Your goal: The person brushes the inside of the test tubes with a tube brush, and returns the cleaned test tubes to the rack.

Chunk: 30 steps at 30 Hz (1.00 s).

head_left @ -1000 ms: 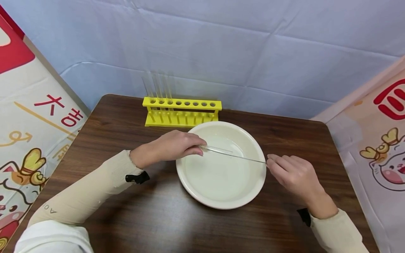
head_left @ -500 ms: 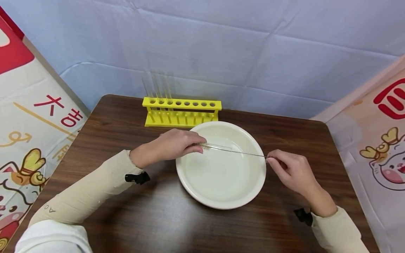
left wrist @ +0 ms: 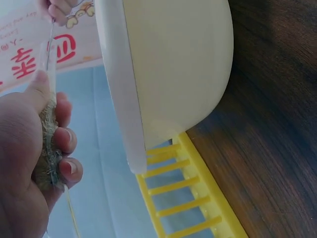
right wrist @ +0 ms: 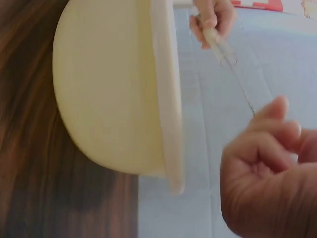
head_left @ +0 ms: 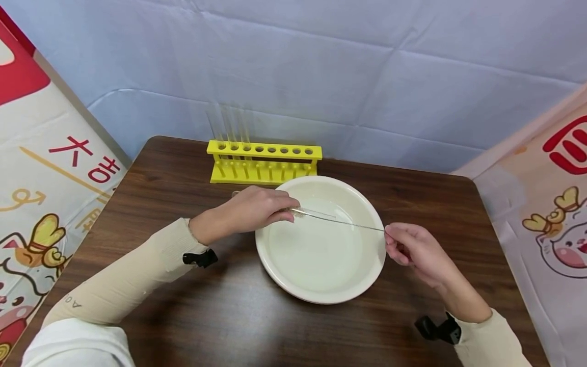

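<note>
Over the white basin [head_left: 323,297], my left hand [head_left: 249,209] grips a clear glass test tube [head_left: 327,216]. Inside the tube, the tan bristles of a test tube brush [left wrist: 48,144] show between my fingers in the left wrist view. The brush's twisted wire handle [head_left: 362,226] runs out of the tube's open end to the right. My right hand [head_left: 415,250] pinches the end of that wire beside the basin's right rim. In the right wrist view, the tube's mouth [right wrist: 228,58] faces my right hand [right wrist: 270,168]. The left palm hides part of the tube.
Behind the basin stands a yellow test tube rack [head_left: 266,176], with clear test tubes [head_left: 231,127] upright at its left end. The dark wooden table [head_left: 220,300] ends at a pale blue cloth backdrop [head_left: 321,71]. Printed panels stand at both sides.
My right hand has turned at the wire's end and shifted slightly up, then down, its fingers now placed differently. The left hand and tube stay almost still. Basin and rack have not moved.
</note>
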Each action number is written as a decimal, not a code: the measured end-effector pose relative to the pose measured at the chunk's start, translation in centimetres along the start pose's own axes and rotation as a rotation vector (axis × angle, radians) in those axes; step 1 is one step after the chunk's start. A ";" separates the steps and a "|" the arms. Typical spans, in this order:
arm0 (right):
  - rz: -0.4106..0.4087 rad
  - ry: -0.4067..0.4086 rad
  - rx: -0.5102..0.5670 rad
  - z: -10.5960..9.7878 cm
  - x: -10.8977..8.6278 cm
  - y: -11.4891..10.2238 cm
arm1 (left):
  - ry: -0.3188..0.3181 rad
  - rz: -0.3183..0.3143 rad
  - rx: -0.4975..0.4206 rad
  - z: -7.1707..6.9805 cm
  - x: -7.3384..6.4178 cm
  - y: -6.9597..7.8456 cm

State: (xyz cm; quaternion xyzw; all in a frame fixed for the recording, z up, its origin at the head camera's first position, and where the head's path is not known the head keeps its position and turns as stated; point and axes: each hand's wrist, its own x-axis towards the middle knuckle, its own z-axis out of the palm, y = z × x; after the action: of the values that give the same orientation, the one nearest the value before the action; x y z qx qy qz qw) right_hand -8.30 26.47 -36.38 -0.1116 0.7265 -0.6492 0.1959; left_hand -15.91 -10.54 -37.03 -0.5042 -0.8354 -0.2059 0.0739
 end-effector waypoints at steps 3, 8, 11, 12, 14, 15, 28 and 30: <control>-0.063 0.086 0.024 0.4 0.0 -0.2 | 0.012 -0.003 0.007 0.1 0.0 -0.3; -0.137 0.166 -0.002 0.7 -0.1 -0.7 | 0.007 -0.020 0.000 0.0 0.1 -0.5; -0.161 0.172 -0.026 0.6 -0.3 -0.9 | 0.000 -0.019 -0.005 -0.2 0.1 -0.5; -0.169 0.172 -0.038 0.6 -0.4 -0.9 | -0.002 -0.020 -0.006 -0.2 0.1 -0.5; -0.185 0.178 -0.066 0.5 -0.5 -0.9 | -0.005 -0.024 -0.005 -0.3 0.1 -0.6; -0.194 0.184 -0.085 0.5 -0.5 -0.9 | -0.006 -0.028 -0.003 -0.3 0.1 -0.6; -0.705 0.276 -0.711 -0.5 -0.7 1.7 | 0.016 -0.015 0.221 -0.6 -0.1 -1.0; -0.786 0.278 -0.780 -0.6 -0.4 2.0 | 0.017 -0.026 0.274 -0.5 -0.1 -0.9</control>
State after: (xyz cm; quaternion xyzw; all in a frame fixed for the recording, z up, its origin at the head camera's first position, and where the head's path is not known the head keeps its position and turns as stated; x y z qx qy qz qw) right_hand -8.02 27.47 -38.23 -0.3510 0.8352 -0.3656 -0.2133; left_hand -16.68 -11.25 -36.85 -0.4766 -0.8616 -0.0949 0.1465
